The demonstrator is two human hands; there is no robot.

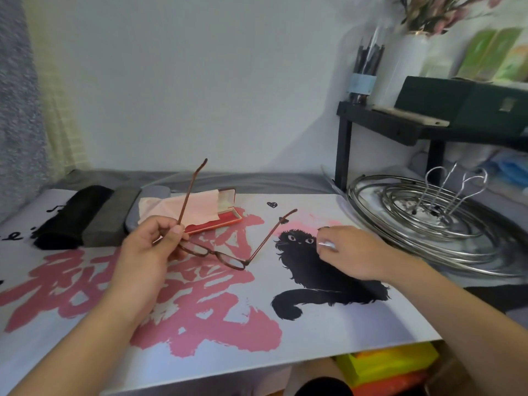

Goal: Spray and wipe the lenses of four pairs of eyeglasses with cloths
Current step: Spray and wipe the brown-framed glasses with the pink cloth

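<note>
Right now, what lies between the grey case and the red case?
Head view: a pale grey case with a pink cloth draped toward the red case.
</note>
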